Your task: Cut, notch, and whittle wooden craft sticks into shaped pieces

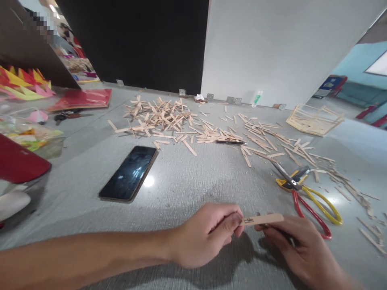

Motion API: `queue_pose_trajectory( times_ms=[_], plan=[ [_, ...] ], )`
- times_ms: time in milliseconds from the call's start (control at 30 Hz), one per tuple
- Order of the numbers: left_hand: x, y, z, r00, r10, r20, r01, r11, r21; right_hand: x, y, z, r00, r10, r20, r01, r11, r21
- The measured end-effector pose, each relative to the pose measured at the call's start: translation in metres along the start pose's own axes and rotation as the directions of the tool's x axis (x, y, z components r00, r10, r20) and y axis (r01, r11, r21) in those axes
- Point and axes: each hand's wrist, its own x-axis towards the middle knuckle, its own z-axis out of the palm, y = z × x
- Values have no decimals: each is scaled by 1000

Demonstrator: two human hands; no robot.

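left hand [208,235] pinching stick [263,219] | right hand [298,245] curled under it | cutters [305,193] right | phone [129,173] left

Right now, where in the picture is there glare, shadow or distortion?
Head view: a bright lamp glare sits on the table beside the phone; soft shadows fall under the left hand and right hand; the wide lens bends the edges; the far background is blurred.
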Motion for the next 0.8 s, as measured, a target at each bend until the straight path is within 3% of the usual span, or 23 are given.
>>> queue_pose_trajectory(
  times_ms=[800],
  plan=[
    [0,5,-1,1000,20,21,-23,993,119,-6,7,6,990,-138,-28,131,973,-190]
  ],
)
